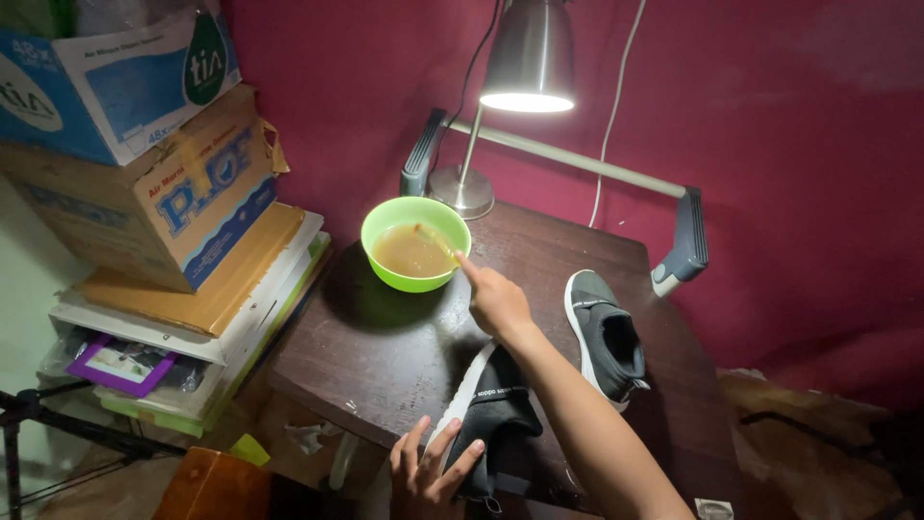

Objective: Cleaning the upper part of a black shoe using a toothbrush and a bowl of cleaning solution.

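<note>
Looking down from head height, the nearest thing, at the bottom centre of the frame, is the person's left hand (pixel 430 472), fingers spread and pressed flat against a dark slip-on shoe (pixel 491 416) with a white sole edge. The hand steadies the shoe rather than closing around it. The shoe lies at the near edge of a dark wooden table (pixel 385 347) and looks light and soft; its knit upper would likely give under the fingers, so the firmer sole rim or heel seems the better place to hold.

Across the middle of the frame the right arm reaches forward. The right hand (pixel 496 300) is loosely closed on a slim stick-like tool (pixel 438 243), probably a brush, whose far end dips into a bright green bowl (pixel 415 243). The bowl holds cloudy brownish liquid that could easily slop if knocked.

To the right of centre a second matching shoe (pixel 606 337) lies on the table, apart from both hands.

Farther back, a metal desk lamp (pixel 527 58) shines down in front of a deep red wall (pixel 770 116). At upper left, cardboard boxes (pixel 144 144) sit stacked on papers.
</note>
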